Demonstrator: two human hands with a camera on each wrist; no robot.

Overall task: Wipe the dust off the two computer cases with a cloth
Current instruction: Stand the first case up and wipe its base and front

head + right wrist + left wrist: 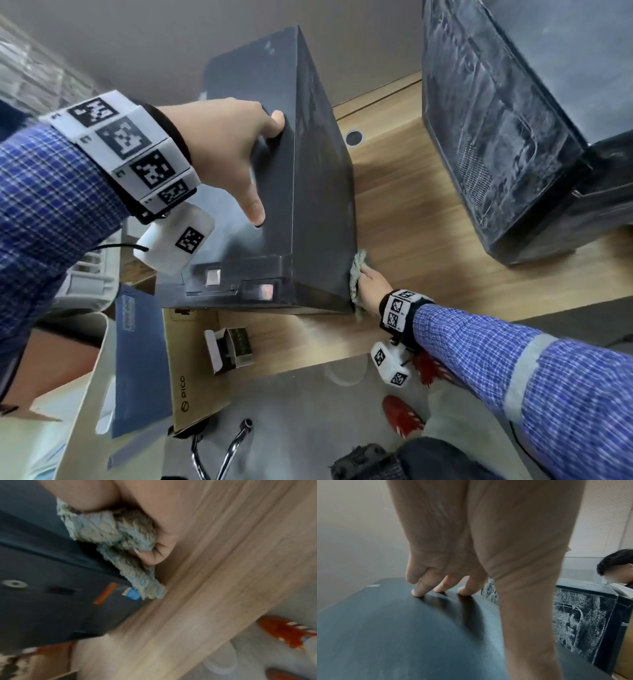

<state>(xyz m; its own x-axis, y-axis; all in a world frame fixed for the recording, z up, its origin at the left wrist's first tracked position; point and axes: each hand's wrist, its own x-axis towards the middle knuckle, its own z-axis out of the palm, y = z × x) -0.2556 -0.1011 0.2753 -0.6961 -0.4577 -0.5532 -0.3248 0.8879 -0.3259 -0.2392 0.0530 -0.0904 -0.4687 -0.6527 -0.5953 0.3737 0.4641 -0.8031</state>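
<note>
A black computer case (308,192) stands upright on the wooden desk (411,222). My left hand (253,161) rests on its top, with bent fingertips (418,593) touching the smooth panel (385,628) and the thumb stretched out. Low on the case's right side, near the front corner, my right hand (371,286) grips a bunched grey cloth (356,274) and presses it against the panel. In the right wrist view the cloth (109,534) lies between that hand (154,553) and the case (42,574). A second black case (507,137), streaked with dust, stands at the back right and also shows in the left wrist view (573,622).
A round cable hole (354,137) sits in the desk between the cases. Left of the desk's front are a cardboard box (191,373) and a small open carton (229,349). A chair base (222,448) and red shoes (402,416) are below. Another person (616,566) sits behind the dusty case.
</note>
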